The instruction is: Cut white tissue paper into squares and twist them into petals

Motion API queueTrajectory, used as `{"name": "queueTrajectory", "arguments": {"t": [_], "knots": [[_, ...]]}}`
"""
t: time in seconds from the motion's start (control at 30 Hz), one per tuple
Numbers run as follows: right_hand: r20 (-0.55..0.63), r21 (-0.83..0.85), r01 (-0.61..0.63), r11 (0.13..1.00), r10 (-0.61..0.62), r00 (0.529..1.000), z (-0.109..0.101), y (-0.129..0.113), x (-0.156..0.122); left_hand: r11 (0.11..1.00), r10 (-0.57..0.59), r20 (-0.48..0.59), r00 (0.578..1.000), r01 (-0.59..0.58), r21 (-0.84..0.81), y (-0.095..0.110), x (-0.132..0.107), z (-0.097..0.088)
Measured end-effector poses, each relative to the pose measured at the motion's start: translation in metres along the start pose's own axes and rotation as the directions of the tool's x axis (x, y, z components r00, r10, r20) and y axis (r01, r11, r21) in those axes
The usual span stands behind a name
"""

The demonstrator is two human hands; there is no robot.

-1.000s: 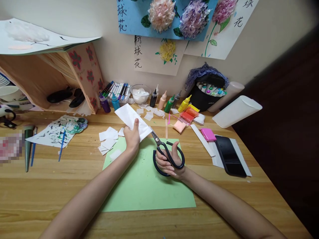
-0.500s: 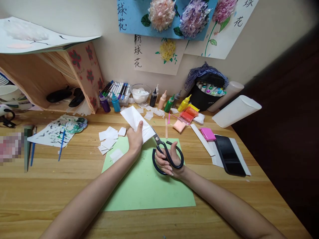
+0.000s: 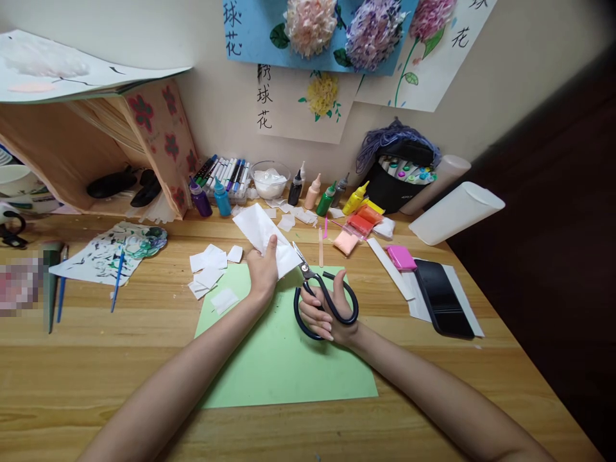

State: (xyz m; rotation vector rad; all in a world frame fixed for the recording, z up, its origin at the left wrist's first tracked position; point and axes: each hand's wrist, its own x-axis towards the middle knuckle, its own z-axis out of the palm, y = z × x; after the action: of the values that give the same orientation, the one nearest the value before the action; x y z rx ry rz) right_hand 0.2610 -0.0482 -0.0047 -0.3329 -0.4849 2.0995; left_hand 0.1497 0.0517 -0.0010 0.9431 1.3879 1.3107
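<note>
My left hand (image 3: 263,273) pinches a folded strip of white tissue paper (image 3: 255,226), thumb on top, tilted above the upper edge of a green sheet of paper (image 3: 289,366). My right hand (image 3: 330,308) has its fingers through the black-handled scissors (image 3: 308,273). Their blades are slightly parted at the right edge of the white paper. Several cut white paper pieces (image 3: 208,260) lie left of my left hand, and one cut square (image 3: 224,299) rests on the green sheet.
Paint bottles (image 3: 325,200), a glass bowl (image 3: 270,179) and markers (image 3: 231,176) line the back. At right lie a phone (image 3: 443,298), a pink clay packet (image 3: 401,258) and a white container (image 3: 455,215). Left are a paint-stained paper (image 3: 103,256) and brushes (image 3: 118,279).
The scissor blades have opened a little at the paper's right edge, and the handles have spread slightly. My left hand keeps its grip, almost unmoved.
</note>
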Motion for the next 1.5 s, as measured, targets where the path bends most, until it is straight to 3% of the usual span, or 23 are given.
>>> {"name": "queueTrajectory", "arguments": {"t": [0.17,0.33,0.53,0.77,0.97,1.13,1.3,1.5], "knots": [[0.022,-0.003,0.02,1.0,-0.019,1.0,0.001,0.001,0.001,1.0,0.009,0.016,1.0,-0.009,0.007,0.0,0.001,-0.001],[-0.045,-0.083,-0.023,0.996,0.02,0.999,0.006,-0.006,0.001,0.999,-0.042,0.088,0.995,0.041,0.01,0.003,-0.005,0.0],[-0.067,-0.078,0.068,0.995,-0.073,0.995,0.004,-0.002,0.002,0.998,-0.063,0.108,0.992,0.063,-0.003,0.008,-0.013,0.003],[-0.086,-0.164,-0.06,0.985,0.046,0.995,0.005,-0.014,0.001,0.995,-0.095,0.181,0.979,0.098,-0.011,0.008,-0.018,0.004],[-0.066,-0.042,0.038,0.998,-0.041,0.997,0.003,-0.013,0.001,0.994,-0.103,0.195,0.975,0.108,-0.018,0.009,-0.021,0.005],[-0.111,-0.097,-0.03,0.995,0.019,0.994,0.003,-0.016,0.002,0.991,-0.125,0.23,0.965,0.13,-0.008,0.009,-0.024,0.005],[-0.084,-0.04,0.033,0.999,-0.036,0.996,0.002,-0.018,0.003,0.991,-0.132,0.254,0.958,0.13,0.027,0.01,-0.025,0.006],[-0.128,-0.149,0.016,0.989,-0.035,0.991,0.006,-0.023,0.004,0.995,-0.097,0.307,0.947,0.092,0.031,0.008,-0.027,0.007]]}}
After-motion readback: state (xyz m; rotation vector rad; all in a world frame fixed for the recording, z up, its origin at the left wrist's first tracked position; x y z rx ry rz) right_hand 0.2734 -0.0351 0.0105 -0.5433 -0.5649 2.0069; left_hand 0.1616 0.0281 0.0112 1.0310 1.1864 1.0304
